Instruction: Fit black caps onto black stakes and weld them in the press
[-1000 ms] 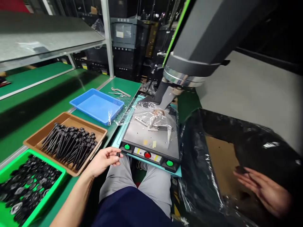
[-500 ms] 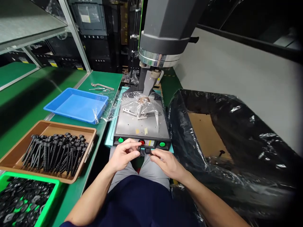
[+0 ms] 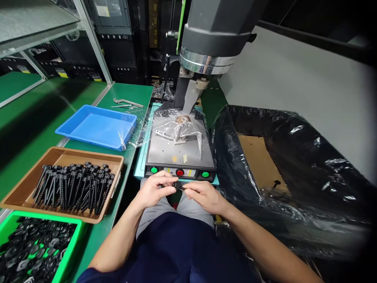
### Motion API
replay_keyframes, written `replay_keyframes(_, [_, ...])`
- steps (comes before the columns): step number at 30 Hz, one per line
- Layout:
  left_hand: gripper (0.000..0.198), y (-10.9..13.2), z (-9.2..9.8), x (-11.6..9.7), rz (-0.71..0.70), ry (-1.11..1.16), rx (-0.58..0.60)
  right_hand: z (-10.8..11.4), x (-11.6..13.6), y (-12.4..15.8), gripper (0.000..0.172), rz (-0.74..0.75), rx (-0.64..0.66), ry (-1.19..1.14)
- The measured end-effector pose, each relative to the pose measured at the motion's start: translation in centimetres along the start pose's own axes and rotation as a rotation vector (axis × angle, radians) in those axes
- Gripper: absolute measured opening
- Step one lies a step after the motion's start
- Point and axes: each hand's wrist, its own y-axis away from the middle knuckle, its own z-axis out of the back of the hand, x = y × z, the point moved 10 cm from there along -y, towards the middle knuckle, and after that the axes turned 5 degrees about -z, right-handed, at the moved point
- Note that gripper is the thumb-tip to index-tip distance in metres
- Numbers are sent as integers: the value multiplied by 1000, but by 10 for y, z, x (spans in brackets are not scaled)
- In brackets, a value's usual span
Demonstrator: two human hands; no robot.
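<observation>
My left hand [image 3: 153,191] is closed in a pinch, thumb against fingers, in front of the press's button panel. Facing it, my right hand [image 3: 204,195] is also closed in a pinch. Between the two sets of fingertips is a small black plastic part [image 3: 178,186], gripped from both sides. Whether it is one piece or two joined pieces I cannot tell, since the fingers cover much of it. Just beyond the hands are a red button [image 3: 179,172] and two green buttons, one being the left green button [image 3: 154,169].
A press head [image 3: 212,43] hangs over a metal plate [image 3: 160,154] with a film-covered fixture. On the left are a blue tray [image 3: 101,126], a brown tray [image 3: 63,156] of black ribbed stakes [image 3: 76,184], and a green bin [image 3: 75,232] of black discs. A black-lined box [image 3: 235,157] stands right.
My hands have come together: the black part in my right fingers now meets my left fingertips. The whole view has shifted slightly.
</observation>
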Motion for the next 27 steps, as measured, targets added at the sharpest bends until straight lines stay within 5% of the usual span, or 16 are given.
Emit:
replay_keyframes(7, [31,-4,3,7,-13,4,11,-14,-16,-4,34,-76,36,-178])
replay_keyframes(15, [21,-15,4,-6,-167,-119,-261,-16,-30,-30,47,-131,-106,-550])
replay_keyframes(22, [21,-29,8,14,-122,-171,-325,-12,-47,-55,47,-144,-140,-795])
replay_keyframes(24, [24,-36,12,24,-94,-143,-340,-3,-56,-67,45,-162,-155,-859])
replay_keyframes(27, [32,-54,26,47,12,8,-444,37,-73,-89,43,-157,-352,-952])
